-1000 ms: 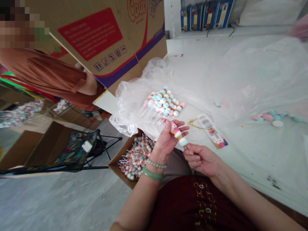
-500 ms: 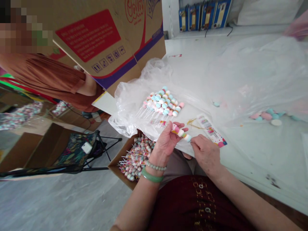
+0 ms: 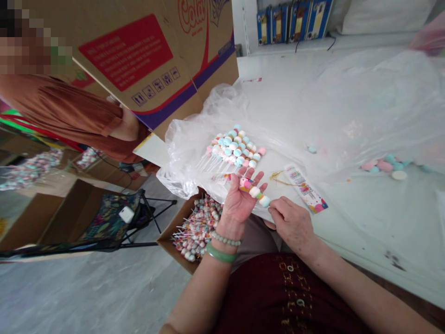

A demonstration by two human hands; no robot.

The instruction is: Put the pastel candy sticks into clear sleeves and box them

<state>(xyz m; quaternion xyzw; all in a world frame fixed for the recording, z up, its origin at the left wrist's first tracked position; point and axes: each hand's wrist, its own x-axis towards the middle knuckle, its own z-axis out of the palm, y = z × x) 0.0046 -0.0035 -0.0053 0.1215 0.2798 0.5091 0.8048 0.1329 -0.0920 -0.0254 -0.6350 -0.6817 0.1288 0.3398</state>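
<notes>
My left hand (image 3: 239, 200) is palm up with its fingers spread. Across those fingers lies a marshmallow skewer (image 3: 260, 196), its far end inside a printed wrapper (image 3: 245, 184). My right hand (image 3: 291, 221) pinches the skewer's near end, just past a pale blue marshmallow; its stick is mostly hidden by the fingers. Beyond my left hand, a pile of marshmallow skewers (image 3: 232, 146) rests on clear plastic, white sticks pointing left. Right of the hands lies a flat printed bag (image 3: 306, 189) beside gold twist ties (image 3: 276, 176).
Below the table edge, a carton (image 3: 166, 232) holds many wrapped skewers. A large cardboard box (image 3: 156, 55) stands at the table's back left. Loose marshmallows (image 3: 384, 165) lie under plastic sheeting (image 3: 365, 106). A person in a brown shirt (image 3: 69, 109) is beyond a folding chair (image 3: 107, 213).
My left thumb and fingers have spread apart around the wrapper. Both hands and the skewer have shifted slightly left.
</notes>
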